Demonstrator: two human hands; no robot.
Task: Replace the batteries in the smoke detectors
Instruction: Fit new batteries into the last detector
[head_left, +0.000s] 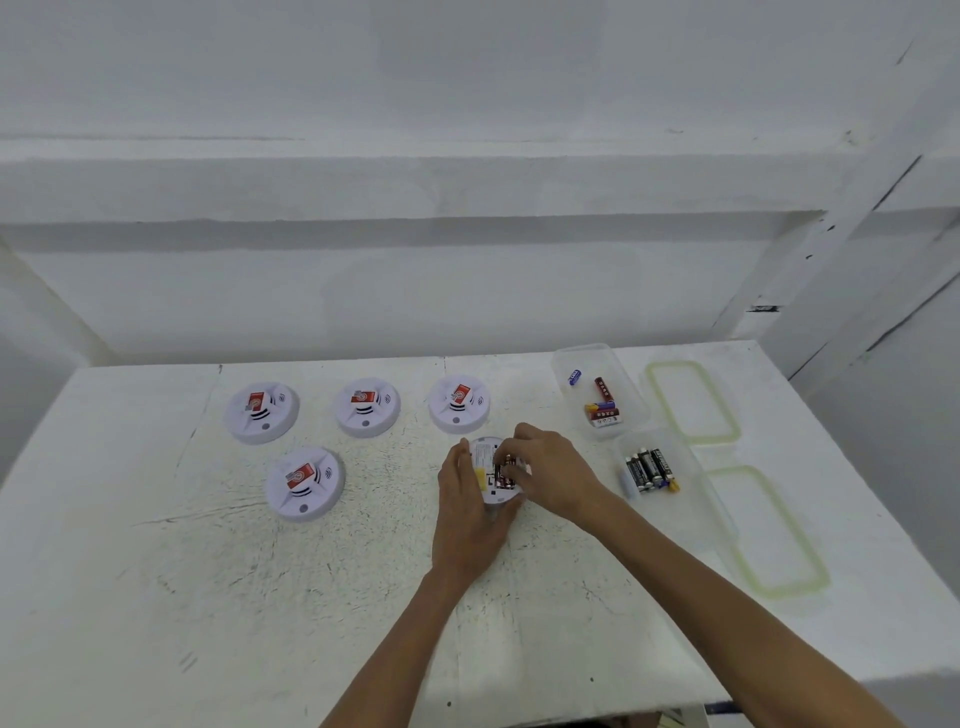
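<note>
A white smoke detector (487, 451) lies back-side up on the white table (260, 597), its battery bay showing red batteries (503, 474). My left hand (467, 512) cups its left and near side. My right hand (550, 480) reaches over from the right, its fingertips down on the red batteries in the bay. Several more white detectors with red labels lie face up: three in a row (261, 412) (367, 406) (458, 404) and one nearer (304, 483).
At the right stand two clear plastic tubs: the far tub (566, 358) holds red and blue batteries (602, 408), the near tub (691, 499) holds black batteries (649, 467). Two clear lids (693, 402) (769, 530) lie beside them near the table's right edge.
</note>
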